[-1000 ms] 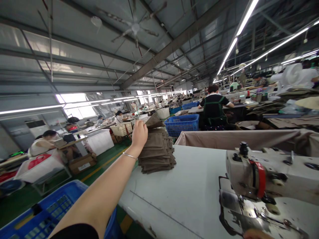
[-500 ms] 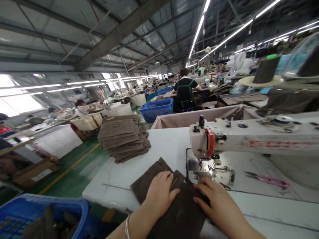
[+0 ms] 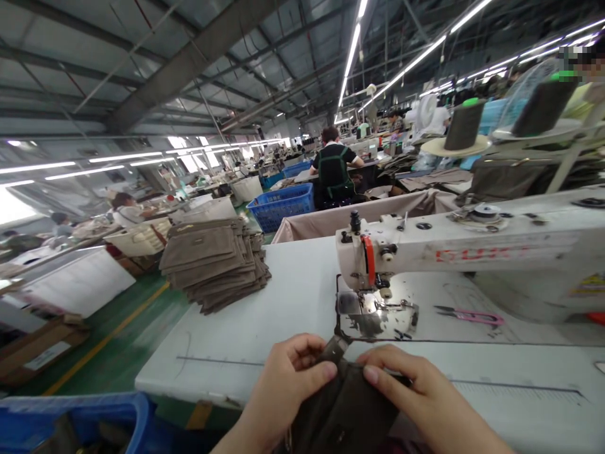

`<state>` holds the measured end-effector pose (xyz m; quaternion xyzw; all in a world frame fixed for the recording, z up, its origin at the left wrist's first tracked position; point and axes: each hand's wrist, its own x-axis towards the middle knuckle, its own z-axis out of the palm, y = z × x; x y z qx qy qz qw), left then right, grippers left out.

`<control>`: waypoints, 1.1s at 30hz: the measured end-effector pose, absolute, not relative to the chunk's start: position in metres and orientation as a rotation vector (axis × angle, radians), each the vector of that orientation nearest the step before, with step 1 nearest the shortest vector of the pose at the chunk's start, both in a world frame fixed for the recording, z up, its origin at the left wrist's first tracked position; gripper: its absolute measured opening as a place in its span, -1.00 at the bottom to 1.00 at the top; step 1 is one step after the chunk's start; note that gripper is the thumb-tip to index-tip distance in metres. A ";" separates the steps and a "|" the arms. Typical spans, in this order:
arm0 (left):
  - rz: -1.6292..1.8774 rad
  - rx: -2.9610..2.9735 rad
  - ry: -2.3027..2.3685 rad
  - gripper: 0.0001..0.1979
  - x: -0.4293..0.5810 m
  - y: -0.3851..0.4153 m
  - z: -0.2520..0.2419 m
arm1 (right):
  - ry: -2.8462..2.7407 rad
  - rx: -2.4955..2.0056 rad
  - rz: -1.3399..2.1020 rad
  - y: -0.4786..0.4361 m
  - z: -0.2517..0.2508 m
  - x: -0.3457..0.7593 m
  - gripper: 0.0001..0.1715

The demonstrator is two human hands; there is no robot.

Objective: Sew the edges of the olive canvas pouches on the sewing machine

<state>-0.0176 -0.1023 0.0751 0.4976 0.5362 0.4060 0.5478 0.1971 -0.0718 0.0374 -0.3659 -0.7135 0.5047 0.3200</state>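
A dark brown fabric piece (image 3: 350, 403) hangs partly over the table's front edge, bunched between my two hands. My left hand (image 3: 297, 378) pinches its upper left part, where a narrow folded strip sticks up between thumb and fingers. On the upper right edge my right hand (image 3: 401, 384) grips the cloth with thumb and fingertips. Just beyond my hands are the needle area and metal plate of a white sewing machine (image 3: 454, 243). The lower end of the fabric runs out of the picture.
A tall stack of brown fabric pieces (image 3: 215, 265) stands on the white table (image 3: 293, 284) to the left. Pink-handled thread snips (image 3: 472, 315) lie under the machine arm. A blue basket (image 3: 137, 410) holding fabric is at lower left. Ahead, a person (image 3: 334, 164) sits beside another blue basket (image 3: 283, 208).
The fabric, spread flatter on the table before, is now pulled nearer and folded up. My left hand has gone from lying on it to pinching its edge. The view has turned slightly right.
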 end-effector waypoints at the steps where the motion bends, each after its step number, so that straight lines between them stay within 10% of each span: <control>1: 1.003 1.119 1.267 -0.73 -0.014 -0.106 0.077 | -1.874 -0.966 1.385 -0.073 0.044 0.200 -0.62; 33: 1.372 0.717 1.132 -0.76 0.014 -0.127 0.092 | -1.931 -1.238 1.105 -0.083 0.083 0.221 -0.60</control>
